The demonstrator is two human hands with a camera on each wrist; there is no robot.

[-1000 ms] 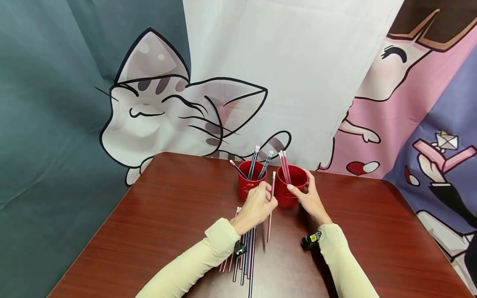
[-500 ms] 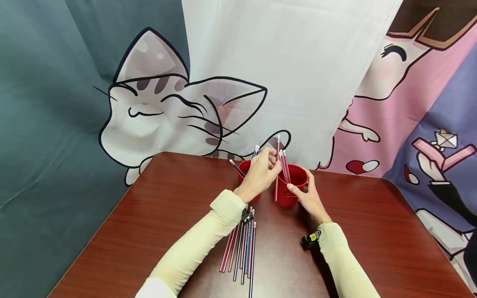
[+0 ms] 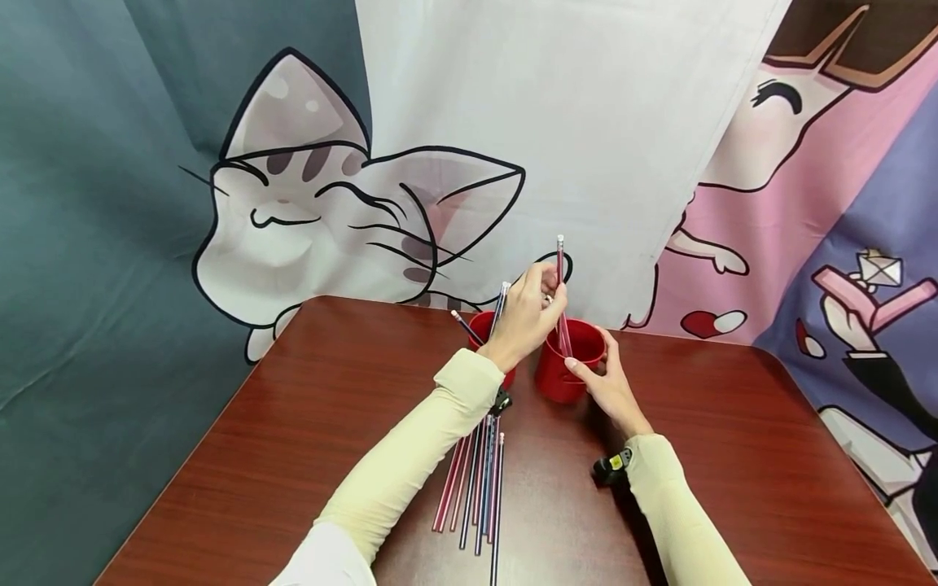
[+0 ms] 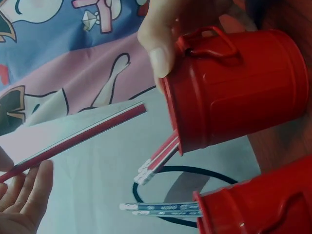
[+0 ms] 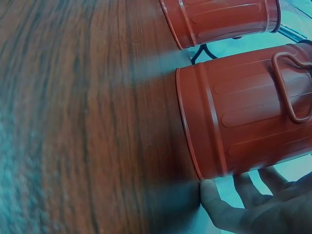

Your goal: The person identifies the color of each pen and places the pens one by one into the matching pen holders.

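The left hand (image 3: 529, 316) pinches one red pencil (image 3: 560, 254) between thumb and fingers, upright over the red bucket (image 3: 560, 384) to its lower right, perhaps to suit that opening. The right hand (image 3: 608, 395) grips that bucket by rim and side (to steady it, I'd say). A second bucket (image 4: 248, 209) stands just behind the left wrist; loose pencils (image 3: 471, 492) lie nearer the body, presumably for easy reach.

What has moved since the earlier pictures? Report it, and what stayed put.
The left grip has raised a red pencil and moved it slightly rightward, to above the right-hand red cup; it held that pencil throughout, letting nothing go. The right grip stays on that cup, and the pencils on the table lie as before.
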